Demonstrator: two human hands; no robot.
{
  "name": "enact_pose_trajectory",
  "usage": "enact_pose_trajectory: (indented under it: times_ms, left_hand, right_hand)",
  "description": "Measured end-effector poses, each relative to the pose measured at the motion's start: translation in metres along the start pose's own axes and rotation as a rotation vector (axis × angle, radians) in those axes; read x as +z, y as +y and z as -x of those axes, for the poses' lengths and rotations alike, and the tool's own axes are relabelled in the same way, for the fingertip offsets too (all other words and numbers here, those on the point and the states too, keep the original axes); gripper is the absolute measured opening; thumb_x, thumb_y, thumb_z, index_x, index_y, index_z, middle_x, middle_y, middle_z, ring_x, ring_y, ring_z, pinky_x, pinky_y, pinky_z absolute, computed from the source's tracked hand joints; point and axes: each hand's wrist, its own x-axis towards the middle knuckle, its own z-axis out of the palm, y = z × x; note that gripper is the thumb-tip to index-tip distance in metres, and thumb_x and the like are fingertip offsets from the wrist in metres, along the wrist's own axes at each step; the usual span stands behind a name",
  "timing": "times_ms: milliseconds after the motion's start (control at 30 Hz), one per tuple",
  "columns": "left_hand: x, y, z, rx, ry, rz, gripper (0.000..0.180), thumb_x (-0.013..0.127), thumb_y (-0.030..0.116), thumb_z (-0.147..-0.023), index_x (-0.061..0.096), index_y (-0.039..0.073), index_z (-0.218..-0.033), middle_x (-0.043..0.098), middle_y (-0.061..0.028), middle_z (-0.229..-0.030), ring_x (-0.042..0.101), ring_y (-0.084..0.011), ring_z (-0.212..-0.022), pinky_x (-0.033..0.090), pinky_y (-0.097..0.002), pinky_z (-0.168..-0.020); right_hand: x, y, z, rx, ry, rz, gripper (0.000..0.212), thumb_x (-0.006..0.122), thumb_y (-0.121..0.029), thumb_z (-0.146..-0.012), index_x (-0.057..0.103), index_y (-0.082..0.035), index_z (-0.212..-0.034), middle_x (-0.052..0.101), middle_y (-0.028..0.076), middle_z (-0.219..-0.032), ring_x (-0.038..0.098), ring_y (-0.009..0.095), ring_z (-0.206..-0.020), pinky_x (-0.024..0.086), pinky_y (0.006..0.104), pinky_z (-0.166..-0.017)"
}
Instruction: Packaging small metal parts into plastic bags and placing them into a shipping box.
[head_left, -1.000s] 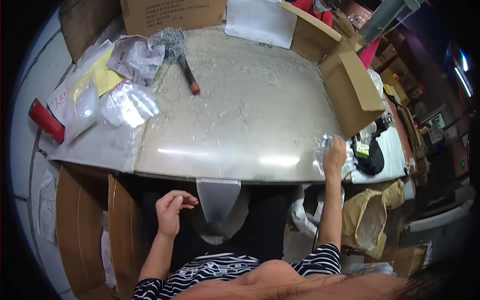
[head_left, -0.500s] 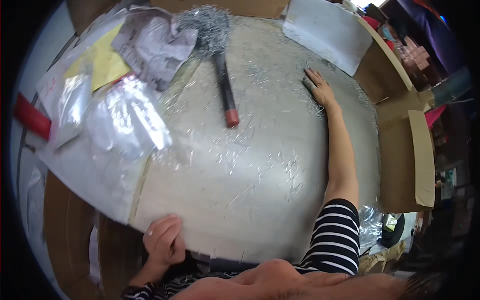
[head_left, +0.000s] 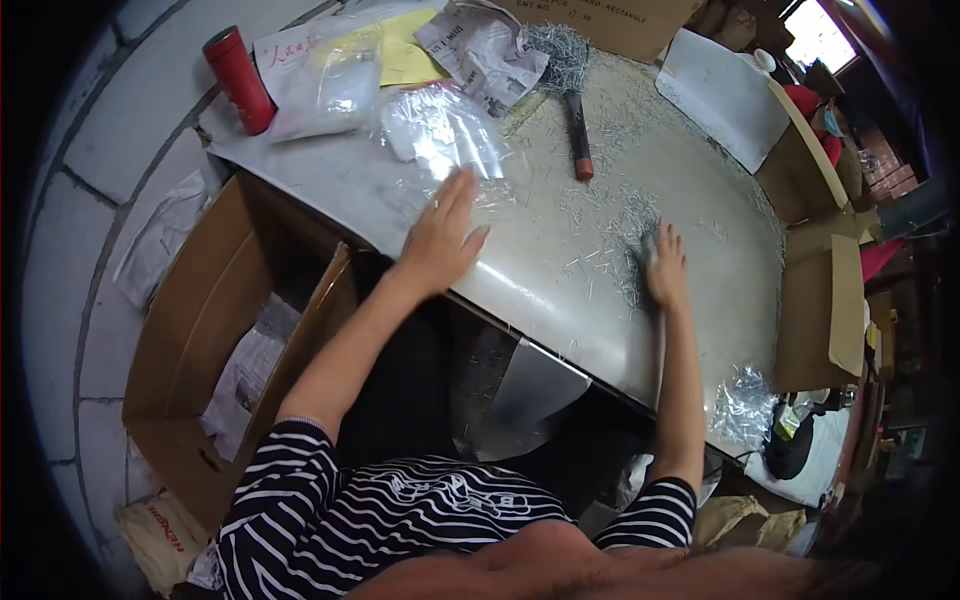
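Thin silvery metal pins (head_left: 605, 240) lie scattered over the pale metal tabletop (head_left: 545, 290), denser in a band beside my right hand (head_left: 667, 268). That hand rests on the surface with fingers stretched out, its edge against the pins. My left hand (head_left: 442, 238) hovers over or touches the table's near left part, fingers extended, just below a clear plastic bag (head_left: 440, 130); I cannot tell which. Farther back lies a tool with a black handle and a red end (head_left: 579, 140). Its far end is hidden by a thick clump of pins (head_left: 558, 55).
Cardboard (head_left: 805, 290) walls the table's right side, with a white sheet (head_left: 720, 95) leaning at the back. Crumpled paper (head_left: 485, 50), yellow paper (head_left: 412, 50) and a red cylinder (head_left: 238, 80) are at the back left. An opened carton (head_left: 190, 400) stands below left.
My right hand has swept nearer, and pins have gathered beside it. The left hand has come from the near edge onto the table side, its curled fingers now straight. The view has shifted.
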Motion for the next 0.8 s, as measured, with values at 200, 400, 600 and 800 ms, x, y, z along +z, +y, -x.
enact_pose_trajectory:
  times_ms: [200, 400, 600, 800]
  left_hand:
    - [0.015, -0.019, 0.015, 0.025, -0.301, -0.264, 0.070, 0.048, 0.044, -0.096, 0.032, -0.007, -0.141, 0.033, -0.0246, -0.149, 0.029, -0.0361, -0.140, 0.024, -0.0440, -0.116]
    - [0.005, 0.012, 0.089, 0.218, -0.036, -0.116, 0.052, 0.063, 0.026, -0.087, 0.050, 0.001, -0.131, 0.050, -0.0148, -0.134, 0.046, -0.0324, -0.126, 0.034, -0.0442, -0.107]
    - [0.015, 0.006, 0.085, 0.222, 0.187, 0.333, 0.012, 0.066, 0.003, -0.078, 0.066, 0.006, -0.090, 0.061, -0.0074, -0.092, 0.058, -0.0266, -0.088, 0.043, -0.0378, -0.082]
    - [0.005, 0.047, 0.089, 0.135, 0.000, 0.583, 0.008, 0.056, 0.005, -0.087, 0.060, 0.003, -0.080, 0.053, -0.0128, -0.077, 0.055, -0.0313, -0.077, 0.045, -0.0380, -0.069]
  right_hand:
    - [-0.004, -0.047, 0.080, -0.086, 0.050, 0.138, 0.062, 0.043, -0.035, -0.099, 0.020, -0.018, -0.153, 0.020, 0.019, -0.157, 0.017, 0.039, -0.145, 0.016, 0.0554, -0.115]
    - [0.015, -0.058, 0.098, -0.131, 0.168, -0.045, 0.055, 0.044, -0.016, -0.096, 0.029, -0.005, -0.148, 0.027, 0.022, -0.153, 0.024, 0.039, -0.142, 0.022, 0.0460, -0.116]
    - [-0.006, -0.070, 0.121, -0.217, 0.197, -0.330, 0.040, 0.052, -0.006, -0.091, 0.053, 0.000, -0.130, 0.052, 0.021, -0.136, 0.044, 0.036, -0.130, 0.034, 0.0421, -0.110]
    - [-0.048, -0.132, 0.206, -0.159, 0.053, -0.712, 0.037, 0.067, -0.015, -0.088, 0.061, 0.000, -0.121, 0.066, 0.015, -0.116, 0.061, 0.026, -0.112, 0.044, 0.0355, -0.098]
